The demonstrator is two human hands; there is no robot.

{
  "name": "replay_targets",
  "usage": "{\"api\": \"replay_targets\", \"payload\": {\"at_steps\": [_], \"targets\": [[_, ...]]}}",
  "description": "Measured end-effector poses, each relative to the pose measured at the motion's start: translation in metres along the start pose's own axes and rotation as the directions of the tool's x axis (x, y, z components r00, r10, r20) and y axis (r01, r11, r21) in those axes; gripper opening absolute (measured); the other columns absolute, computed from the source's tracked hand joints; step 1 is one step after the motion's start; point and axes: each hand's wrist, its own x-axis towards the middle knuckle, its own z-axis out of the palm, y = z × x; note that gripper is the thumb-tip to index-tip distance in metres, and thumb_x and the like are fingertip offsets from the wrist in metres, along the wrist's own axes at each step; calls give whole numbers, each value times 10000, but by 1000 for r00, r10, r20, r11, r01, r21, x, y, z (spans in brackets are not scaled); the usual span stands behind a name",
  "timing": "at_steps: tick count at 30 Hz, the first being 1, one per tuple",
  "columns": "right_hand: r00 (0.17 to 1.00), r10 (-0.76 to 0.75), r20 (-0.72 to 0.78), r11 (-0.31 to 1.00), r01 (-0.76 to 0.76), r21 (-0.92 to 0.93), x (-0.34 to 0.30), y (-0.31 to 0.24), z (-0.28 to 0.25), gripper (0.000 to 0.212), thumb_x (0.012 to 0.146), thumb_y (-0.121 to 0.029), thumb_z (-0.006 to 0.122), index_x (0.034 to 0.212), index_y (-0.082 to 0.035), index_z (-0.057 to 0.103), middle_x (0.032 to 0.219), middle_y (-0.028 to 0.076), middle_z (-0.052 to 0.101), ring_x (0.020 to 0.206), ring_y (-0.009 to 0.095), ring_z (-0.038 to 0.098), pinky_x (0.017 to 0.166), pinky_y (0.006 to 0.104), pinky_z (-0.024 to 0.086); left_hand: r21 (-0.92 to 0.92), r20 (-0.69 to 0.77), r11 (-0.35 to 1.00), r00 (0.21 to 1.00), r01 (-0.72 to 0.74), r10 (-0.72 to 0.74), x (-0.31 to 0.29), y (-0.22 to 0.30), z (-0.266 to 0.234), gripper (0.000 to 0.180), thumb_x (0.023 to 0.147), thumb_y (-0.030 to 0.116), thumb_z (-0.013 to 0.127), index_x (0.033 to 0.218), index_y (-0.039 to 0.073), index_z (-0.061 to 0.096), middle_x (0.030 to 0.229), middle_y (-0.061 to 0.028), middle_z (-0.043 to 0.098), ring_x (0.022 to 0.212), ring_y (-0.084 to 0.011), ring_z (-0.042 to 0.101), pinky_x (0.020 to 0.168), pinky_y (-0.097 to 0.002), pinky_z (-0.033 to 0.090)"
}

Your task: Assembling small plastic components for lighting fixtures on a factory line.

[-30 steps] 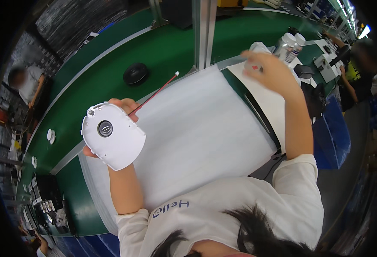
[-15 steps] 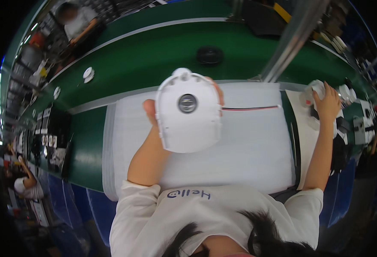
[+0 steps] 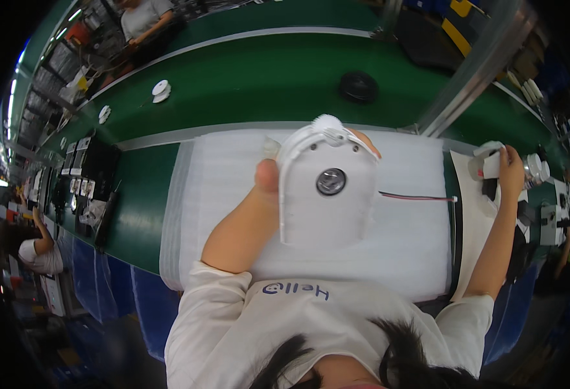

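Observation:
My left hand point(image 3: 267, 175) grips a white plastic housing point(image 3: 327, 217) from behind and holds it up over the padded mat. The thumb shows at the housing's left edge, with fingertips past its upper right side. A round clear lens point(image 3: 331, 182) sits in the housing's face, and a ridged white knob point(image 3: 326, 122) tops it. Thin red and black wires point(image 3: 418, 196) with a small white connector stick out to the right. Far right, my right hand point(image 3: 510, 174) has its fingers closed at a clear container point(image 3: 475, 168) with white parts; what they pinch is unclear.
White foam sheeting point(image 3: 233, 214) covers the bench before me. Beyond runs a green belt point(image 3: 252, 84) with a black round part point(image 3: 359, 86) and white round parts point(image 3: 161, 91). A metal post point(image 3: 479, 71) rises at the right. Black boxes point(image 3: 93, 155) stand left. Other people work nearby.
The housing has shifted right and slightly down in the picture and tilted. My right hand's fingers have drawn together from being spread over the container. The whole view has shifted too.

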Motion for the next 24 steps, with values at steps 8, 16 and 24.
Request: {"api": "replay_targets", "payload": {"at_steps": [8, 16, 24], "targets": [[999, 30, -12, 990, -28, 141, 24, 63, 14, 449, 846, -380, 431, 1052, 9, 523, 965, 176, 579, 909, 260, 554, 773, 298, 403, -341, 12, 940, 999, -28, 35, -12, -19, -7, 856, 585, 582, 649, 1153, -7, 399, 1073, -124, 517, 971, -181, 524, 803, -317, 447], [998, -48, -43, 980, 56, 191, 30, 67, 13, 337, 838, -292, 473, 994, -7, 560, 972, 147, 567, 896, 258, 543, 783, 297, 401, -331, -15, 943, 999, -34, 31, -12, -13, -7, 804, 614, 564, 640, 1162, 25, 405, 1071, -85, 521, 968, -165, 520, 794, -299, 447], [964, -130, -232, 992, 124, -40, 12, 16, -12, 261, 829, -244, 478, 939, -26, 570, 942, 137, 562, 884, 282, 535, 762, 308, 403, -329, 8, 944, 999, -36, 41, -11, -17, -11, 795, 629, 573, 619, 1163, 24, 405, 1069, -84, 518, 970, -160, 515, 790, -298, 445]]}}
